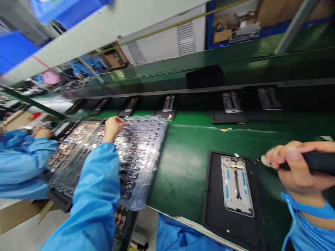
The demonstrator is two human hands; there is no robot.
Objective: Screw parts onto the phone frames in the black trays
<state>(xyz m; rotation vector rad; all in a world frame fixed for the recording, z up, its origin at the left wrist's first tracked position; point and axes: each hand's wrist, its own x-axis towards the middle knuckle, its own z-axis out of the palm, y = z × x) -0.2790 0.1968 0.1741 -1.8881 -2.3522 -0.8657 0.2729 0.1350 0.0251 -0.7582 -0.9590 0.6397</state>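
Note:
My left hand is over the upper left part of a clear plastic tray whose compartments hold many small parts. Its thumb and fingers are pinched together; whatever may be between them is too small to make out. At the right, my right hand is wrapped round a black cylindrical tool, which looks like an electric screwdriver. A cream-coloured cover shows at one fingertip. Between the hands, a silver phone frame with blue strips and a dark flex cable lies on a black pad.
Left of the clear tray, another tray holds copper-coloured parts. A co-worker's blue sleeve is beyond it. Along the back runs a dark conveyor with several phone frames on black pads. A shelf with blue bins overhangs the green bench.

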